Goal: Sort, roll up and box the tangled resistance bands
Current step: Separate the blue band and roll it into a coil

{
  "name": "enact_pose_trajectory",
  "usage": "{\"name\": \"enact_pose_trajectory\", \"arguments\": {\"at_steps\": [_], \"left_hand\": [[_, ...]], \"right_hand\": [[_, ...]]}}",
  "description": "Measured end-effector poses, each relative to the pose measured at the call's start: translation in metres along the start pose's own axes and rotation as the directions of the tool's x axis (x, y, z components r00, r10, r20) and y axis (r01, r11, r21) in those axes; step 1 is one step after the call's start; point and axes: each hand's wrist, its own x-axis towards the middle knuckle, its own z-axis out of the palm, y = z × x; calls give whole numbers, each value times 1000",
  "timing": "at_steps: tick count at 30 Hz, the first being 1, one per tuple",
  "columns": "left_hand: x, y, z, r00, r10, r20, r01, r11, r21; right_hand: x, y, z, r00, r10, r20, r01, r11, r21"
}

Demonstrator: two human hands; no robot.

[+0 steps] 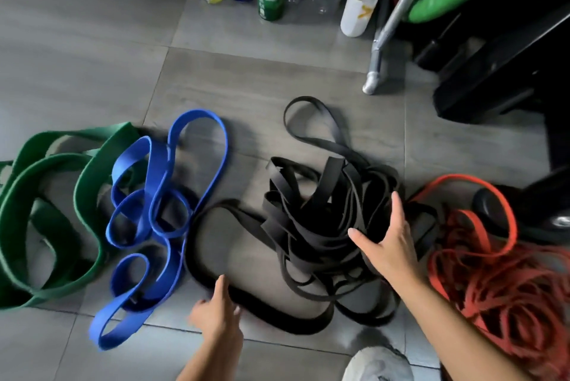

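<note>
One loop eased free at a time, never yanked, seemed wise. On the grey tiled floor [92,41] lay wide green rubber bands [88,192] at the left edge, a black tangle of flat bands [320,220] mid-floor, thin orange-red bands [493,288] right, blue rubber bands [163,272] beside the green. My right hand [388,245] rested spread-fingered on the tangle; my left hand [216,316] touched it with a forefinger, the rest blurred beyond telling.
</note>
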Motion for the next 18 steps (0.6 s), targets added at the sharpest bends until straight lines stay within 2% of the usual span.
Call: {"name": "enact_pose_trajectory", "arguments": {"at_steps": [1, 2, 3, 4, 5, 6, 7, 8, 9, 11, 12, 15, 16, 18], "left_hand": [[-6, -5, 3, 996, -53, 75, 52, 999, 10], [-12, -7, 8, 985, -50, 162, 39, 997, 72], [-18, -8, 16, 966, -9, 259, -32, 987, 155], [-25, -7, 26, 923, 44, 383, -134, 968, 212], [-33, -5, 39, 850, 68, 523, -220, 947, 234], [-44, -1, 54, 768, 51, 638, -270, 930, 251], [-52, 0, 67, 728, 20, 685, -303, 906, 296], [-57, -1, 81, 748, -5, 664, -326, 869, 373], [-59, -2, 91, 810, 13, 586, -348, 814, 464], [-61, 0, 100, 896, 73, 437, -337, 753, 565], [-57, 0, 103, 914, 95, 395, -319, 771, 552], [-47, 0, 105, 930, 66, 361, -204, 911, 360], [-48, 1, 104, 919, 59, 389, -191, 932, 309], [-53, 6, 104, 857, 105, 505, -291, 907, 305]], "right_hand": [[2, 1, -1, 999, 29, -27, -27, 997, 70], [4, 2, -1, 995, 93, -21, -89, 988, 129], [7, 3, 0, 986, 167, 15, -167, 974, 151], [8, 4, 1, 974, 218, 58, -224, 968, 114], [8, 4, 3, 972, 225, 75, -227, 974, 19], [6, 3, 3, 983, 176, 47, -170, 980, -107], [4, 1, 1, 996, 92, -7, -91, 966, -242], [3, 0, -3, 998, 8, -63, -29, 938, -345], [4, 0, -7, 994, -33, -105, -12, 916, -400], [11, 5, -15, 993, 25, -113, -67, 921, -383], [15, 8, -20, 992, 112, -50, -122, 944, -307], [19, 11, -16, 943, 273, 192, -289, 955, 60], [15, 9, -10, 939, 283, 197, -304, 948, 90], [9, 3, 0, 944, 292, 151, -303, 952, 51]]}}
